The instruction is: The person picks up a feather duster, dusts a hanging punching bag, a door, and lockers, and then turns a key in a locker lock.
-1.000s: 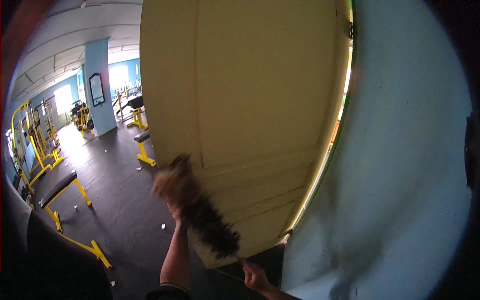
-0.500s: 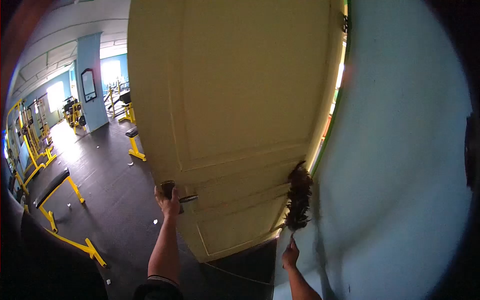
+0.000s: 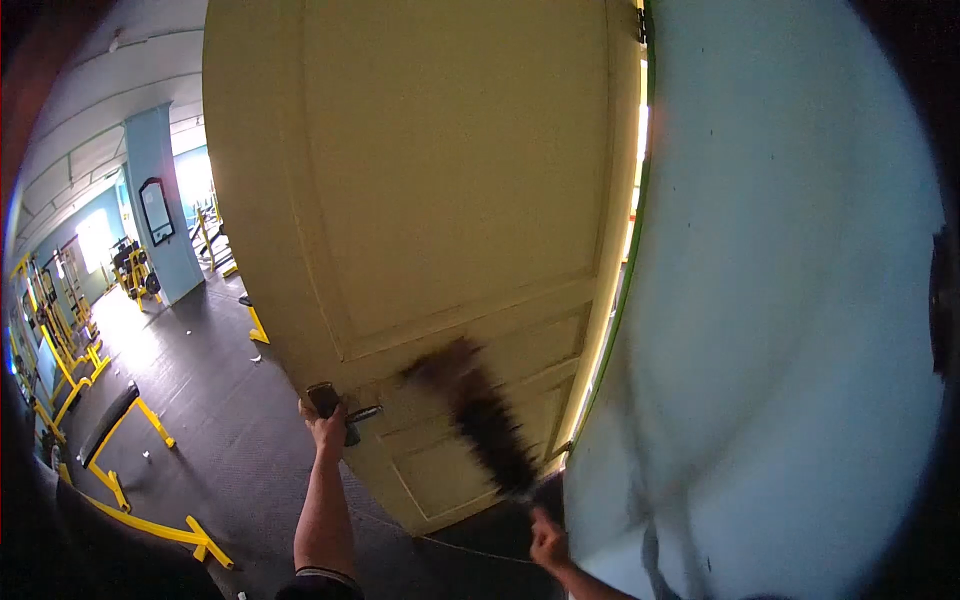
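My right hand [image 3: 548, 540] is closed round the handle of a dark feather duster [image 3: 490, 435]. The duster slants up and left in front of the lower part of a yellowish panelled door [image 3: 440, 180], its feathers blurred by motion; I cannot tell whether they touch the surface. My left hand [image 3: 327, 430] is at the door's free edge, its fingers wrapped round a dark, flat rectangular object [image 3: 322, 398] whose kind I cannot make out. Just right of that hand, a lever door handle [image 3: 364, 412] sticks out.
A light-blue wall [image 3: 760, 300] rises on the right, beyond the hinge side of the door. On the left, a black bench with yellow legs [image 3: 112, 430] and several yellow gym machines stand on the dark floor [image 3: 215, 400]. A mirror [image 3: 157, 211] hangs on a blue pillar.
The feather duster has swung left from the door's hinge edge across its lower panels, and my right hand has moved left and down. My left hand keeps its place at the door's edge.
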